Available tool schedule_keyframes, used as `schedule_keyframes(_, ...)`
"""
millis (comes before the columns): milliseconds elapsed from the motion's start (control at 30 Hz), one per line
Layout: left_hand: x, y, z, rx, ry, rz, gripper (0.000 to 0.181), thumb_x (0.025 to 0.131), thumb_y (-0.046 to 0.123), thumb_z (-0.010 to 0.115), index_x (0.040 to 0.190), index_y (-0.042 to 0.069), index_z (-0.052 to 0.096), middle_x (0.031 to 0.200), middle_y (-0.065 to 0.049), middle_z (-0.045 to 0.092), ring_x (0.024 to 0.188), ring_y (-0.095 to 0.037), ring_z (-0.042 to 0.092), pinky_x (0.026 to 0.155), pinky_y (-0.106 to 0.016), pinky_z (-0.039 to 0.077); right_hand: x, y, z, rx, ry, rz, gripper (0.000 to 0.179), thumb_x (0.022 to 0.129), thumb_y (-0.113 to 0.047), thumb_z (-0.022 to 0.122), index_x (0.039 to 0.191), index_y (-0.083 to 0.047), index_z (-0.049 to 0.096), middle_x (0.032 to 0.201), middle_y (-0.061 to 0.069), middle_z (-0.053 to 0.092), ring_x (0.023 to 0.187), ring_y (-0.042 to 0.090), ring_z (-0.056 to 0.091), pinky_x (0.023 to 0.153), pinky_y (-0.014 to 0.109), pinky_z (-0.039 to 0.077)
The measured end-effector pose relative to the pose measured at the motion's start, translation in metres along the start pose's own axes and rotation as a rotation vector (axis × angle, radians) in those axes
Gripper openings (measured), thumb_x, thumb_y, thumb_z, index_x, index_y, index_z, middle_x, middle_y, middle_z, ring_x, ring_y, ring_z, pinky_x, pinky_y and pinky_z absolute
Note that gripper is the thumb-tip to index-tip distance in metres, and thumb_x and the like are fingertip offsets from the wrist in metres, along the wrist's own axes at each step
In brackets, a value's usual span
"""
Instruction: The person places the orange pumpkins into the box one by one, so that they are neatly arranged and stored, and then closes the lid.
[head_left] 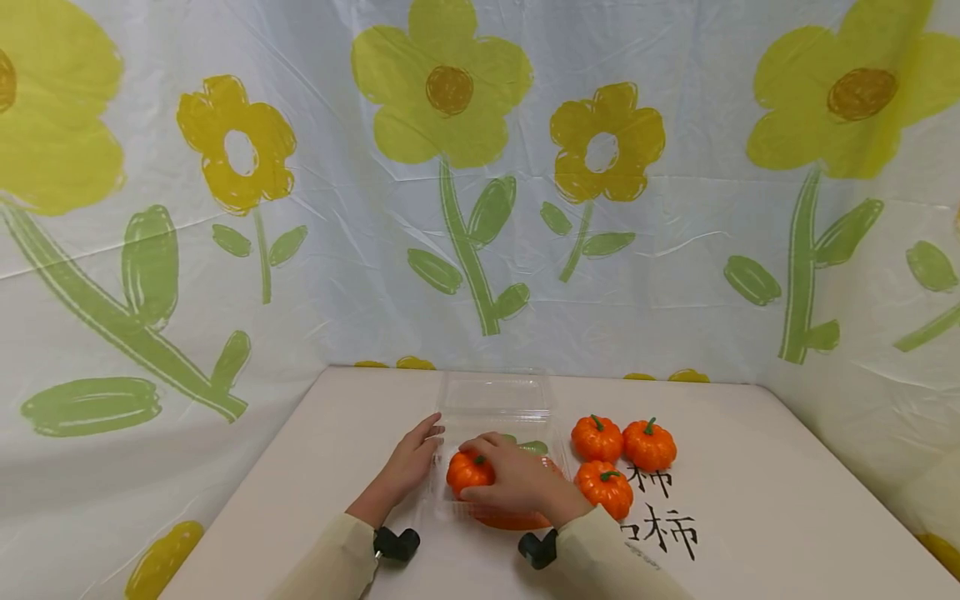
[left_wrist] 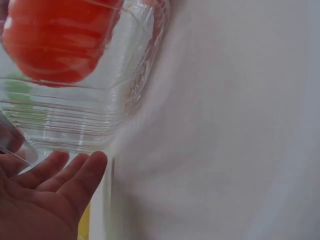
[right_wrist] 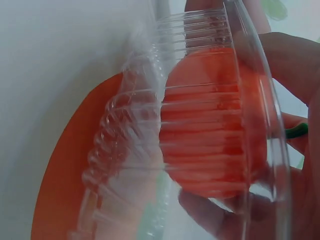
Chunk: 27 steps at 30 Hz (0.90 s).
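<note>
A clear plastic clamshell box (head_left: 444,507) stands on the table with its lid (head_left: 495,392) folded back. My right hand (head_left: 517,477) grips a small orange toy pumpkin (head_left: 467,475) with a green stem, inside the left part of the box. In the right wrist view, the pumpkin (right_wrist: 205,125) shows through the ridged wall, fingers around it and its green stem (right_wrist: 297,131) toward the palm. My left hand (head_left: 411,460) lies along the box's left side, fingers extended. In the left wrist view its fingertips (left_wrist: 97,162) are right at the box wall (left_wrist: 75,120).
Three more orange toy pumpkins (head_left: 606,489) sit grouped to the right of the box. The pale tabletop (head_left: 360,417) carries printed black characters (head_left: 671,532) and an orange printed shape (head_left: 513,522) under the box. A flower-patterned curtain (head_left: 330,217) hangs around the table.
</note>
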<state>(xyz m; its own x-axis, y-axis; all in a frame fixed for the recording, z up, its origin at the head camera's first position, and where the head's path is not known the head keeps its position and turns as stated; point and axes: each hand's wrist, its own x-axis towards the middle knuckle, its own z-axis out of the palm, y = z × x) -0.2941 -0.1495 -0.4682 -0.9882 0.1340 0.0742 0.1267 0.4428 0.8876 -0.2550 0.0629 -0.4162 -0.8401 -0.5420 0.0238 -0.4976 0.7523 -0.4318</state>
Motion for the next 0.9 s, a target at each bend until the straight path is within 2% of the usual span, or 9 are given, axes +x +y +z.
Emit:
schedule_keyframes(200,-0.001,0.002,-0.001,-0.001,0.000,0.002,0.050,0.101,0.019,0.041,0.150,0.011,0.036,0.140,-0.016,0.054,0.127,-0.035,0.052,0.104,-0.054,0.043,0.003,-0.003,0.001,0.055,-0.025,0.034,0.062,0.079,-0.058,0.068,0.134,-0.036,0.051,0.143,0.000,0.047,0.119,0.024,0.053,0.093,0.056,0.050)
schedule_keyframes(333,-0.001,0.002,-0.001,0.008,-0.002,0.007,0.050,0.100,0.019,0.041,0.149,0.010,0.036,0.140,-0.016,0.054,0.129,-0.036,0.050,0.107,-0.055,0.040,0.006,-0.002,0.003,0.086,-0.043,0.036,0.061,0.079,-0.057,0.069,0.134,-0.035,0.052,0.142,0.000,0.048,0.121,0.023,0.052,0.096,0.055,0.049)
schedule_keyframes(600,0.000,0.001,-0.001,0.015,-0.003,-0.011,0.050,0.101,0.020,0.041,0.150,0.013,0.036,0.141,-0.015,0.053,0.130,-0.036,0.049,0.107,-0.057,0.038,0.011,0.000,0.007,0.089,-0.063,0.032,0.060,0.079,-0.056,0.069,0.133,-0.035,0.053,0.138,-0.002,0.051,0.119,0.019,0.052,0.096,0.049,0.050)
schedule_keyframes(900,0.000,0.001,0.000,0.027,0.003,-0.006,0.050,0.101,0.020,0.041,0.150,0.012,0.035,0.141,-0.015,0.053,0.131,-0.037,0.047,0.108,-0.059,0.036,0.011,0.000,0.007,0.089,-0.075,0.004,0.058,0.082,-0.057,0.066,0.133,-0.035,0.053,0.140,-0.003,0.050,0.121,0.019,0.052,0.099,0.049,0.048)
